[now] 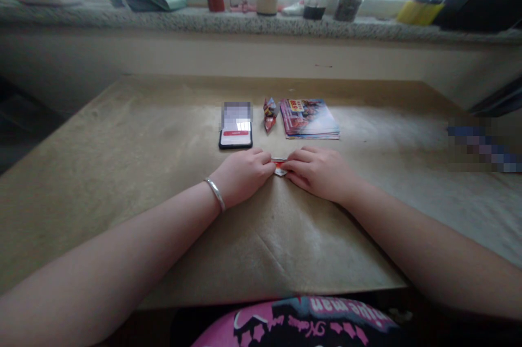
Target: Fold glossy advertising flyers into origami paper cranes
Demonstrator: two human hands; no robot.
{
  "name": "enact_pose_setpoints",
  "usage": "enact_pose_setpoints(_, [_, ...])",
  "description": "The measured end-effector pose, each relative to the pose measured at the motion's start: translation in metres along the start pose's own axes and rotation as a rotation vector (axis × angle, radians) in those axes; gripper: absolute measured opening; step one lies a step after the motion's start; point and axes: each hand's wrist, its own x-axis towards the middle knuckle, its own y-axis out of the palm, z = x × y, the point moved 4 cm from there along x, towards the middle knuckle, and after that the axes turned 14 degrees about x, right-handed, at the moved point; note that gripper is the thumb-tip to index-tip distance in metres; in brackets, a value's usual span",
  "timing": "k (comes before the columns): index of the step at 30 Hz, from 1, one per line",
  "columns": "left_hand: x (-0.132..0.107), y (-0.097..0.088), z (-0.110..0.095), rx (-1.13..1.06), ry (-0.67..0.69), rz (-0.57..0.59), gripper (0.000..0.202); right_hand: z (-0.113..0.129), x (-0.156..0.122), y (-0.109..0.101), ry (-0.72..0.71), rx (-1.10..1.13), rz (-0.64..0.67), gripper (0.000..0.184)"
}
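Both hands meet mid-worktop [142, 162], left hand [248, 171] and right hand [322, 173] about equally close, with a small piece of paper [280, 167] right between them. Fingers are bunched narrow, pinching its two ends. Long axis looks side-to-side, though the ends are hidden. It's white and red, seemingly folded. Farther off: phone [235, 140], crumply folded shape [269, 118], paper stack [312, 121].
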Motion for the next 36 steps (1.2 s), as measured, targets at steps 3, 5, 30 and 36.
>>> enact_pose_setpoints(3, [-0.001,0.000,0.000,-0.018,-0.007,-0.011,0.017,0.000,0.001,0.001,-0.014,0.007,-0.005,0.030])
enact_pose_setpoints(5, [-0.001,0.000,0.001,-0.032,-0.025,-0.024,0.015,0.001,0.002,0.001,-0.021,0.012,-0.005,0.030])
enact_pose_setpoints(30, [0.006,0.011,0.005,-0.202,-0.169,-0.049,0.024,-0.002,0.009,0.005,0.227,0.273,-0.090,0.015])
enact_pose_setpoints(36, [0.007,0.012,0.008,-0.301,-0.232,-0.049,0.021,-0.012,0.011,0.010,0.308,0.428,-0.103,0.018])
